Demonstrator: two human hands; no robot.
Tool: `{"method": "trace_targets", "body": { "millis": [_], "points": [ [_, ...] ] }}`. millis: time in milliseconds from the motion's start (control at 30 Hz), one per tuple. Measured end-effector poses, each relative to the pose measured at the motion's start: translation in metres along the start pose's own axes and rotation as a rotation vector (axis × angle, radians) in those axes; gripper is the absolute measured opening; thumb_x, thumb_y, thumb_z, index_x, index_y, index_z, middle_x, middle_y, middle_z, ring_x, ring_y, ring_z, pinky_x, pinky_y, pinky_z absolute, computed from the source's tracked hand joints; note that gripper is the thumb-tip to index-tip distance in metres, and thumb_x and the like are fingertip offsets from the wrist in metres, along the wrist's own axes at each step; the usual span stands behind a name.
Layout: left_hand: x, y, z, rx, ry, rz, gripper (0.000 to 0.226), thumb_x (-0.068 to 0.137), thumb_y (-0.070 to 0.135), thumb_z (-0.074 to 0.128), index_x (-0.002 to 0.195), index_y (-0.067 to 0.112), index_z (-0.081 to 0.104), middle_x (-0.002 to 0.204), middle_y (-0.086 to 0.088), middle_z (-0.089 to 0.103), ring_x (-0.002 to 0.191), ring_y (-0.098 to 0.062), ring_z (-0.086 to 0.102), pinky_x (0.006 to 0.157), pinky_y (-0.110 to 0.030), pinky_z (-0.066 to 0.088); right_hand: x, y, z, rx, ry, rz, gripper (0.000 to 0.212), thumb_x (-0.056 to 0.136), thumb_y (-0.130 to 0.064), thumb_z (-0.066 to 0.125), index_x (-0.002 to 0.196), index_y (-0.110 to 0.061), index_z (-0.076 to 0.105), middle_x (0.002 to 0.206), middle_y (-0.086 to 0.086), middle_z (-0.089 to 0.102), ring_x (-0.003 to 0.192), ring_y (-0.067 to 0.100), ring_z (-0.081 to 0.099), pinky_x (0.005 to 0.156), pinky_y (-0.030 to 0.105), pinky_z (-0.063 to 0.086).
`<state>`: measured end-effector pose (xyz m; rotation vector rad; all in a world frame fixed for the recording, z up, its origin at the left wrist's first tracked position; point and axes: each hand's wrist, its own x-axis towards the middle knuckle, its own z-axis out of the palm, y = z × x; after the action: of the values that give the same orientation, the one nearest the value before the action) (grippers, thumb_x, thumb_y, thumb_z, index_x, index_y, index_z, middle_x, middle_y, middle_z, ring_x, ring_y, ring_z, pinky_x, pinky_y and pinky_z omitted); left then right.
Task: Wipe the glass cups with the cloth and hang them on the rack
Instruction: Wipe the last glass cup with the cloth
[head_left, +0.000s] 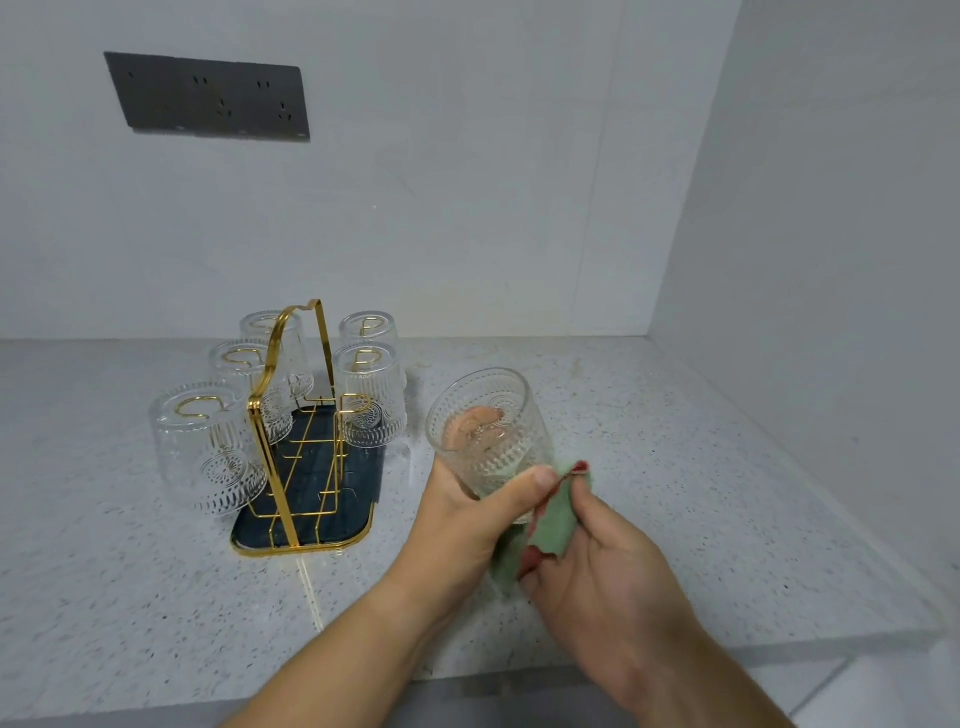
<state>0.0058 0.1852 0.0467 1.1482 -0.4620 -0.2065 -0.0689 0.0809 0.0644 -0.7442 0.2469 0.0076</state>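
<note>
My left hand (462, 525) grips a ribbed glass cup (488, 426), tilted with its mouth facing away, above the counter right of the rack. My right hand (597, 561) pinches a green cloth with a red edge (553, 519) against the cup's lower side. The gold wire rack (291, 415) stands on a dark tray (311, 525) at centre left. Several glass cups hang upside down on its prongs: one at the front left (208, 447), others behind it (244, 374), and two on the right side (371, 395). One front right prong (358, 402) carries no cup.
The speckled grey countertop (675, 493) runs to a white back wall and a side wall on the right. A dark socket panel (208, 96) is on the back wall. The counter's front edge lies under my forearms.
</note>
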Motion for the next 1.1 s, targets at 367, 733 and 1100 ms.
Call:
{"method": "trace_targets", "body": {
  "millis": [367,733,1100],
  "points": [
    [0.001,-0.009,0.001,0.161,-0.088,0.037,0.079,0.065,0.025,0.091,0.133,0.005,0.058,0.120,-0.014,0.076,0.115,-0.028,0.073,0.099,-0.040,0.058,0.013,-0.010,-0.010,0.183,-0.065,0.025,0.061,0.108,-0.041,0.032,0.130,0.006,0.063,0.135,0.029,0.062,0.124,0.042,0.064,0.105,0.054,0.051],
    [-0.004,-0.012,0.012,0.043,-0.031,0.025,0.046,0.072,0.001,0.079,0.108,0.027,0.067,0.099,-0.005,0.082,0.095,-0.017,0.078,0.079,-0.021,0.058,0.018,-0.020,-0.011,0.152,-0.031,-0.046,0.063,0.107,-0.046,0.028,0.139,0.001,0.056,0.136,0.026,0.062,0.129,0.041,0.060,0.120,0.051,0.036],
    [0.005,-0.015,0.000,0.093,0.143,0.071,0.044,0.076,0.012,0.083,0.113,0.002,0.062,0.090,-0.006,0.075,0.087,-0.019,0.074,0.078,-0.027,0.060,0.006,0.009,-0.013,0.068,-0.056,0.005,0.062,0.107,-0.047,0.025,0.140,-0.005,0.057,0.135,0.019,0.066,0.125,0.031,0.065,0.098,0.043,0.057]
  ]
}}
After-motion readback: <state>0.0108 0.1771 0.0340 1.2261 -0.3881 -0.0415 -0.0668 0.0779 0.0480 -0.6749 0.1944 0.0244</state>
